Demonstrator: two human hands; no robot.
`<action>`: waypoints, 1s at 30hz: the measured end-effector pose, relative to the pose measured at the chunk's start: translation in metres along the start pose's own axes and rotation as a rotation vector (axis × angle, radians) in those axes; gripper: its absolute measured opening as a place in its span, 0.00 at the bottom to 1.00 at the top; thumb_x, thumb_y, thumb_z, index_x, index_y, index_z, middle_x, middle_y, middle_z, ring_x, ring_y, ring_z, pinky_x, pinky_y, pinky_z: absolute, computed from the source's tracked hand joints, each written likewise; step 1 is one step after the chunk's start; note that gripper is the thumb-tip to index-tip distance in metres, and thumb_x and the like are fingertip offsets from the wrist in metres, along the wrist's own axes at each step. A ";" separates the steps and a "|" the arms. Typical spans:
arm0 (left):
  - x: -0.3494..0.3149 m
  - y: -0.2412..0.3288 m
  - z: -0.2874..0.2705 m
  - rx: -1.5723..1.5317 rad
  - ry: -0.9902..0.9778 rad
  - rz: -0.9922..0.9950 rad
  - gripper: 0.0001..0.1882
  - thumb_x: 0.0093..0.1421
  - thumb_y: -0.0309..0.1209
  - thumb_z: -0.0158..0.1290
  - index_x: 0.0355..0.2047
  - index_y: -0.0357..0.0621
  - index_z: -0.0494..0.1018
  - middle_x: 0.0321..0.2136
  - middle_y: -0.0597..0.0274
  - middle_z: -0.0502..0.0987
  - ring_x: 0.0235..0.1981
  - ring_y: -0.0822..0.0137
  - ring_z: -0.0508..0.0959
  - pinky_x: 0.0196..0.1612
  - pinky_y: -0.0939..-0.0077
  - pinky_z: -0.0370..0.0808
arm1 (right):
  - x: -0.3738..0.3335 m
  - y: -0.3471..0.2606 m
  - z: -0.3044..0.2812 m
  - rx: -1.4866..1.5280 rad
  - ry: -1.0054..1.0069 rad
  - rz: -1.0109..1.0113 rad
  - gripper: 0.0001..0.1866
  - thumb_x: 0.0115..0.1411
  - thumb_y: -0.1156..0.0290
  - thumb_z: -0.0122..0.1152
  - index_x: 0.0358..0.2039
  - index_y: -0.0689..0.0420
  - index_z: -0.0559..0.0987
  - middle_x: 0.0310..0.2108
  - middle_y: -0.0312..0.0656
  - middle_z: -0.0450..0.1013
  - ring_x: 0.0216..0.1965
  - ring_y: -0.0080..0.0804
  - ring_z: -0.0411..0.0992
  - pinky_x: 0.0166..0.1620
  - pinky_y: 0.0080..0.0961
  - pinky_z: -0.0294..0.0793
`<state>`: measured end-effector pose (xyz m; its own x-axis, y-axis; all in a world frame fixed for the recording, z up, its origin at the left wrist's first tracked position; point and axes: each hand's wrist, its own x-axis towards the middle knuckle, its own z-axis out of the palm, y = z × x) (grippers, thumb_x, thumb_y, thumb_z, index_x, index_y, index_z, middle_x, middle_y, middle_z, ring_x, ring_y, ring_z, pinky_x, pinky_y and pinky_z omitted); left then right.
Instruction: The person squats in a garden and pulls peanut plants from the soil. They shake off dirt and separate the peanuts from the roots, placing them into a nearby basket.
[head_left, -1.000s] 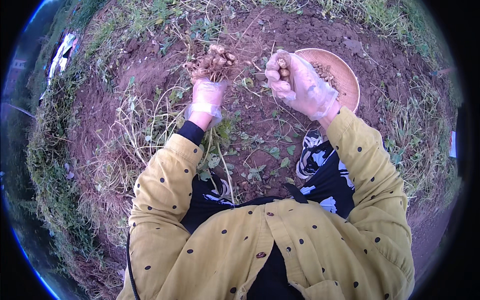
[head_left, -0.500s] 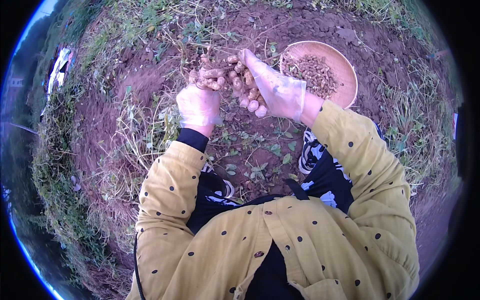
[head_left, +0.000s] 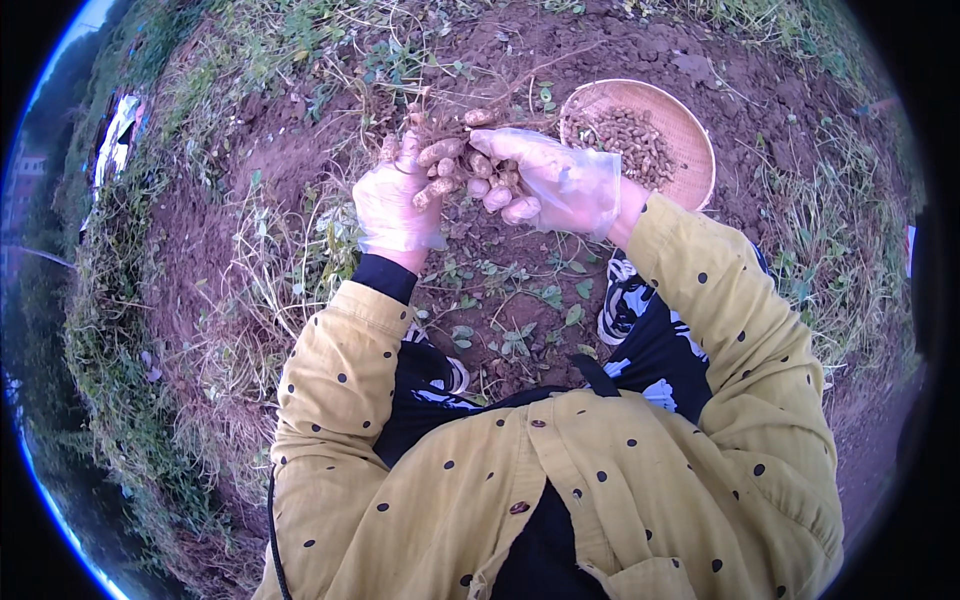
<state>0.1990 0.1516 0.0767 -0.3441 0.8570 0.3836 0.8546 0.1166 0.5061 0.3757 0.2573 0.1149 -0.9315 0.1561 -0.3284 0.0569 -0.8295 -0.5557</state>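
Observation:
A clump of tan peanuts (head_left: pixel 440 160), several pods on thin brown roots, is held between my two hands above the soil. My left hand (head_left: pixel 392 208), in a clear plastic glove, closes round the stems on the clump's left side. From the right, my right hand (head_left: pixel 560 180), also in a clear glove, has its fingers curled under the pods and its thumb lying over them. Part of the clump is hidden behind the fingers.
Right of my right hand, a round woven basket (head_left: pixel 692 150) on the ground holds many loose peanuts (head_left: pixel 630 138). Dry vines and weeds (head_left: pixel 285 260) lie to the left. My shoes (head_left: pixel 618 300) stand on brown soil below the hands.
My right hand has tilted flatter, its thumb coming down over the pods. The peanut pods have shifted between the hands; my left hand has barely moved.

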 end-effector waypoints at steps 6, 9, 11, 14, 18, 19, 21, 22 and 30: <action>-0.003 -0.002 -0.001 -0.088 -0.058 -0.023 0.12 0.61 0.27 0.51 0.45 0.44 0.74 0.35 0.63 0.80 0.27 0.69 0.79 0.21 0.80 0.72 | -0.003 0.004 0.005 -0.068 -0.020 -0.005 0.12 0.67 0.64 0.53 0.40 0.61 0.75 0.30 0.38 0.73 0.25 0.18 0.68 0.25 0.13 0.68; -0.003 0.000 -0.001 -0.136 -0.076 -0.076 0.19 0.56 0.31 0.55 0.50 0.51 0.73 0.36 0.58 0.80 0.29 0.58 0.80 0.26 0.70 0.75 | -0.008 0.003 -0.001 -0.146 -0.066 0.007 0.11 0.65 0.68 0.56 0.38 0.65 0.75 0.28 0.36 0.71 0.24 0.17 0.66 0.25 0.13 0.65; -0.002 -0.003 -0.002 0.156 -0.109 -0.131 0.16 0.56 0.32 0.55 0.47 0.55 0.76 0.37 0.60 0.81 0.33 0.59 0.81 0.31 0.69 0.76 | -0.015 0.002 0.004 -0.188 -0.020 -0.004 0.10 0.64 0.70 0.57 0.36 0.66 0.75 0.25 0.34 0.68 0.24 0.16 0.64 0.24 0.13 0.62; -0.006 -0.012 -0.003 0.245 -0.063 -0.066 0.15 0.58 0.31 0.52 0.44 0.60 0.78 0.34 0.63 0.82 0.37 0.60 0.81 0.38 0.69 0.77 | -0.016 0.004 0.000 -0.247 0.048 0.026 0.10 0.62 0.71 0.58 0.36 0.66 0.75 0.26 0.33 0.69 0.24 0.15 0.64 0.24 0.12 0.61; -0.006 -0.038 0.004 0.046 0.031 -0.191 0.10 0.59 0.29 0.50 0.39 0.52 0.79 0.34 0.61 0.82 0.37 0.66 0.81 0.36 0.77 0.74 | -0.036 -0.012 -0.003 -0.495 0.137 0.035 0.12 0.62 0.68 0.55 0.42 0.62 0.76 0.30 0.31 0.69 0.25 0.14 0.64 0.24 0.11 0.61; -0.002 -0.064 0.008 0.066 0.057 -0.212 0.09 0.59 0.28 0.50 0.36 0.50 0.79 0.33 0.60 0.82 0.36 0.66 0.81 0.35 0.78 0.74 | -0.042 -0.018 -0.012 -0.545 0.109 0.000 0.13 0.62 0.67 0.55 0.44 0.59 0.76 0.29 0.30 0.69 0.25 0.13 0.63 0.25 0.10 0.61; 0.000 -0.066 0.003 0.295 0.054 -0.279 0.08 0.59 0.28 0.48 0.33 0.43 0.77 0.30 0.55 0.81 0.29 0.64 0.80 0.30 0.76 0.73 | -0.061 -0.035 -0.018 -0.824 0.303 -0.064 0.15 0.60 0.64 0.56 0.45 0.57 0.77 0.30 0.30 0.70 0.26 0.14 0.64 0.26 0.12 0.63; 0.001 -0.063 0.001 0.349 0.012 -0.268 0.08 0.58 0.28 0.49 0.35 0.42 0.76 0.31 0.55 0.81 0.27 0.63 0.79 0.29 0.75 0.73 | -0.066 -0.046 -0.029 -0.941 0.389 -0.081 0.16 0.59 0.63 0.56 0.45 0.57 0.77 0.31 0.31 0.70 0.27 0.15 0.64 0.28 0.14 0.65; 0.006 -0.043 0.002 0.261 0.091 -0.206 0.12 0.56 0.40 0.59 0.35 0.46 0.79 0.25 0.51 0.80 0.28 0.51 0.81 0.30 0.63 0.77 | -0.054 -0.055 -0.090 -1.790 1.004 -0.448 0.29 0.56 0.56 0.63 0.54 0.60 0.74 0.47 0.52 0.75 0.43 0.42 0.74 0.47 0.33 0.72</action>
<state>0.1610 0.1529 0.0552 -0.5433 0.7551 0.3668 0.8300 0.4175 0.3699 0.4548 0.3425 0.0942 -0.5431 0.8272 0.1440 0.7094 0.5438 -0.4484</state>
